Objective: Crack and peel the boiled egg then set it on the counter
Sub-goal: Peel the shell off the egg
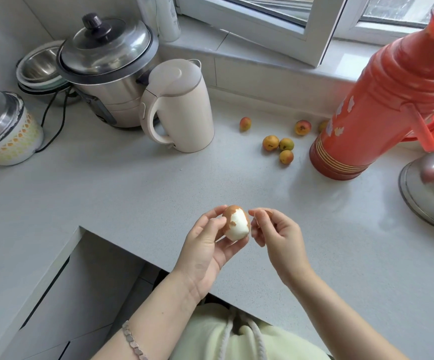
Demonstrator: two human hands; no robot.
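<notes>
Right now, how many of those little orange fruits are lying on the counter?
6 fruits: one alone right of the kettle, three clustered, one by the red thermos, one half hidden behind it. More may be hidden.

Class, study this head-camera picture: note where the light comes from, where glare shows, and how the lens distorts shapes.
Head view: daylight enters through the window; glare blooms on the steel lid at right; the wide lens tilts the red thermos inward; the egg in the left hand is sharp, beside the right hand pinching a shell piece.
</notes>
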